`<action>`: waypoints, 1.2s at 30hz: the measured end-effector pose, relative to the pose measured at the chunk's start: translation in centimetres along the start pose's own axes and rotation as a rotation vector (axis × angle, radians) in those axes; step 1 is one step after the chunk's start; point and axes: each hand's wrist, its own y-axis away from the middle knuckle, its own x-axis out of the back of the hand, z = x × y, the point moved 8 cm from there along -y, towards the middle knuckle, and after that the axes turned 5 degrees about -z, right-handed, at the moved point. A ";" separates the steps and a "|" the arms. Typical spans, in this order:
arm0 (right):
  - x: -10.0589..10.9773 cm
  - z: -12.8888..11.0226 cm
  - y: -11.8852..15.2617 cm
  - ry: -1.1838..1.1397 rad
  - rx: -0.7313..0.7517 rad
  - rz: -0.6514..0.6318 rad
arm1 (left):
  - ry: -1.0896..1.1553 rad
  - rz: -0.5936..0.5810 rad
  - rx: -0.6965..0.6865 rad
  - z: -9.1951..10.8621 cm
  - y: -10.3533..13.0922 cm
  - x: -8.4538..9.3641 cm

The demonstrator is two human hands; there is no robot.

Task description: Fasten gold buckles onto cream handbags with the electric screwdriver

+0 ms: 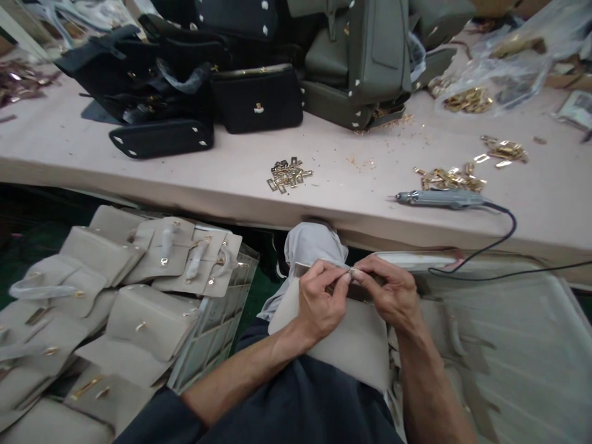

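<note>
Beige leather-like material is covering the person's lap: a pale bag [346,345] is resting there, just short of the near edge of the surface [342,203], its far end leaning toward a grey-clothed knee [317,243]. Probably the lap is serving as a soft support, leaving neither hand to carry the bag's weight. The left hand [324,299] is bending inward and pinching with thumb and forefinger; the right hand [391,290] is mirroring it, so the fingertips of both are meeting over the bag's upper part. Between them they are gripping a small piece [351,272], though it is too small to tell whether it is a loose fitting or part of the bag. Such a tight two-sided pinch is likely keeping something tiny steady. On the surface ahead, a grey powered screwdriver [439,198] is lying near the edge on the right, tip pointing left, presumably for easy reach. Gold-coloured fittings are sitting in separate heaps, one at the centre [289,174] and another just behind the tool [456,179], perhaps to keep kinds apart. Black bags [259,102] and olive bags [382,55] are standing farther back, seemingly leaving the front strip for small parts. Down on the left, more beige bags [150,317] are overlapping in and above a slatted crate [222,320], while a pale bin [522,351] is holding others at the right, both within arm's reach.
</note>
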 end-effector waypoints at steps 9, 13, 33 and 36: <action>-0.8 2.7 0.4 -0.121 -0.183 0.015 | 0.430 -0.095 0.293 -4.4 -0.6 -3.0; -0.6 3.0 0.8 -0.096 -0.235 0.128 | 0.456 -0.074 0.304 -4.3 -0.6 -3.2; -0.6 3.1 0.5 -0.011 -0.221 0.185 | 0.375 -0.111 0.349 -4.0 -1.4 -3.3; -0.7 2.9 0.5 0.007 -0.213 0.199 | 0.312 -0.073 0.318 -3.4 -1.4 -2.9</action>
